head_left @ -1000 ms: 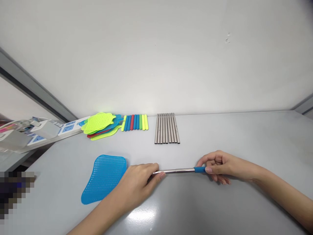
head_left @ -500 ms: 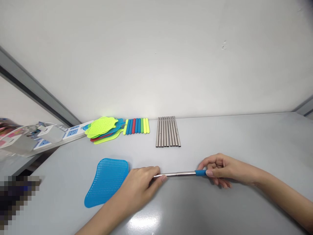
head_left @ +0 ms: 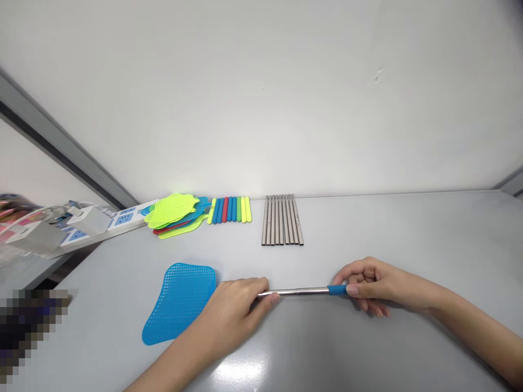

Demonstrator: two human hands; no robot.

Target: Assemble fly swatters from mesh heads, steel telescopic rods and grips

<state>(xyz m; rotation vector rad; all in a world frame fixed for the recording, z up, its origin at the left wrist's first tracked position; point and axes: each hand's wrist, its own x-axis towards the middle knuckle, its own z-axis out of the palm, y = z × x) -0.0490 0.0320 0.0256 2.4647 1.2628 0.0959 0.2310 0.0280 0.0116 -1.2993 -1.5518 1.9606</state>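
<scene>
A fly swatter lies sideways before me, its blue perforated head to the left. My left hand is closed round the near end of its metal telescopic rod, covering the joint with the head. At the rod's right end sits a blue grip sleeve. My right hand pinches that sleeve between thumb and fingers, with the lower fingers curled loosely beneath. The sleeve's far end is hidden by the right hand.
Along the wall lie a pile of swatter heads, a row of coloured grip sleeves and a row of metal rods. A power strip with plugged-in adapters runs along the table's left edge.
Both hands keep their hold on the swatter, with hardly any movement. The whole view has shifted very slightly.
</scene>
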